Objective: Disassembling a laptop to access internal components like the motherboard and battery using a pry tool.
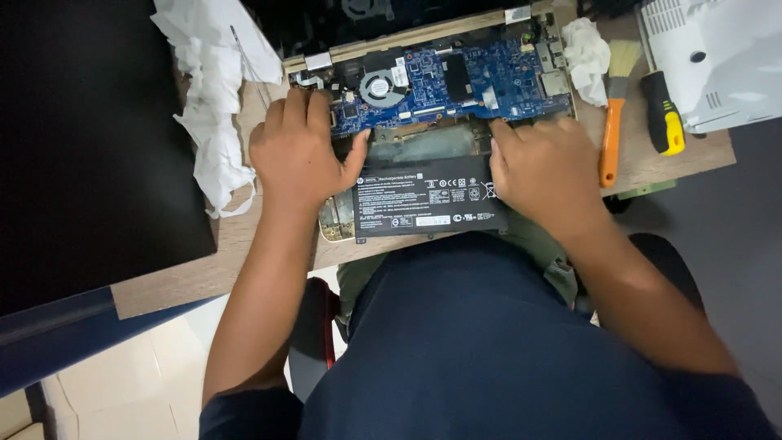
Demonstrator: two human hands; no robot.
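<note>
Black battery [428, 198] lies half-lifted from the opened laptop [456, 77], my left hand [297, 151] and right hand [542, 167] each pressing flat on an end, gripping nothing, not yet clear.

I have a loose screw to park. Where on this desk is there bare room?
Bare wood shows on the desk between the crumpled tissue and the left hand, and right of the brush, below the yellow-handled tool. Around the opened laptop, battery and right hand it is crowded.

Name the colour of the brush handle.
Orange, on the brush right of the laptop; head view.
</note>
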